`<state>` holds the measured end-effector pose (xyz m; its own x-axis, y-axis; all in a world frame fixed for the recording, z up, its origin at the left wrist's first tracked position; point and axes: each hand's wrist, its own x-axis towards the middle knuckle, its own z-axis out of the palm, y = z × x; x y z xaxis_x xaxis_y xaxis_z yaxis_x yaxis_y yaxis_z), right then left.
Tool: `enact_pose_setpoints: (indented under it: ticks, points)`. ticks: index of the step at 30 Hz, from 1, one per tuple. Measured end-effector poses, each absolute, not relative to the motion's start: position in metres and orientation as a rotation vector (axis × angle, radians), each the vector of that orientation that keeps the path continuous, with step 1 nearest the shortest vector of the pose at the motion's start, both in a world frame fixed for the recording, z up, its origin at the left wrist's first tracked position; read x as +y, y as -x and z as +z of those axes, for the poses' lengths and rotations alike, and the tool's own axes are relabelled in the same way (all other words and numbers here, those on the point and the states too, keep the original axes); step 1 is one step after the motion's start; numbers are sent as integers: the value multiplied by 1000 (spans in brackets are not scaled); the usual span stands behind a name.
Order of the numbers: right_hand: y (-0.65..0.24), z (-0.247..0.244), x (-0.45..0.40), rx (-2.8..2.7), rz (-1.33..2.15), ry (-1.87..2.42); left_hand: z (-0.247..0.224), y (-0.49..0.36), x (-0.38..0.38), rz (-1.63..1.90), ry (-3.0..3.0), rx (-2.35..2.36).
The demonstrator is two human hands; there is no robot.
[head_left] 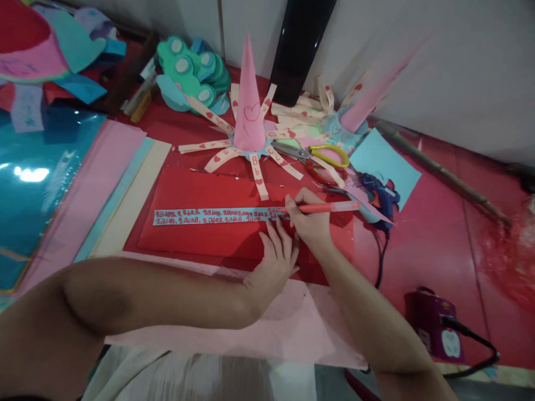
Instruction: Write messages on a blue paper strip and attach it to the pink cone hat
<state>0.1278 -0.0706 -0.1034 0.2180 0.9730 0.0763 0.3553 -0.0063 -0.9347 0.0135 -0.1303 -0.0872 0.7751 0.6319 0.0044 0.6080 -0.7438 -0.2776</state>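
Note:
A red pen (330, 207) is gripped in my right hand (310, 220), its tip down at the right part of a light blue paper strip (192, 217). Two rows of red handwriting run along the strip. My left hand (276, 250) lies with spread fingers at the strip's lower edge, fingertips touching it. Under the strip is a red folder-like sheet (200, 242). Just beyond stands a pink paper cone (249, 111) with a drawn heart, ringed by cream strips (257, 172) with red letters and hearts. My hands hide the strip's right end.
Yellow-handled scissors (330, 155), a blue glue gun (380, 192) and a blue sheet (388, 164) lie at the right. A purple power adapter (437, 317) sits nearer. Green foam shapes (188, 72) and coloured sheets (125, 184) occupy the left. A second pink cone (368, 106) leans behind.

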Motion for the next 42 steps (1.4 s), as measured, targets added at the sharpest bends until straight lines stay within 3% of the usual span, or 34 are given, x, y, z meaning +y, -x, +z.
enact_pose_setpoints:
  ticks: [21, 42]
  points:
    - [-130, -103, -68, -1097, 795, 1569, -85, -12, -131, 129, 2718, -1026]
    - [-127, -100, -70, -1306, 697, 1555, -86, -13, -130, 128, 2661, -955]
